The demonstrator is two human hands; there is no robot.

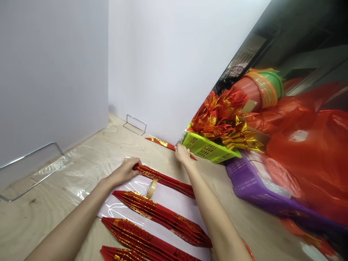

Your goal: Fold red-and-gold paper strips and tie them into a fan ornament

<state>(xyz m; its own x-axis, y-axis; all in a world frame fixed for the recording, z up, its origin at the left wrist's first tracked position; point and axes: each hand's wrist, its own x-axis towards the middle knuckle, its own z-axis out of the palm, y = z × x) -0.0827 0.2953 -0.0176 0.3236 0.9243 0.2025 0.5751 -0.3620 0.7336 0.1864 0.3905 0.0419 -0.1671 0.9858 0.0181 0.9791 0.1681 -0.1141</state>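
My left hand [126,171] is closed on the left end of the farthest pleated red-and-gold paper strip [163,177] on a glossy white sheet. Several similar pleated strips [163,217] lie nearer to me in rough rows. A roll of tape [151,189] stands between the two farthest rows. My right hand [182,154] reaches to the back wall, its fingers closed over the middle of a narrow red-and-gold folded paper strip [160,142]. Both ends of that strip show past the hand; the fingertips are partly hidden. My right forearm covers some of the strips' right ends.
A lime-green basket [210,148] full of red and gold folded paper stands right of my right hand. Beyond it are a purple basket [252,188], red plastic bags [312,145] and stacked tubs [258,88]. Wire stands [135,125] sit by the white walls.
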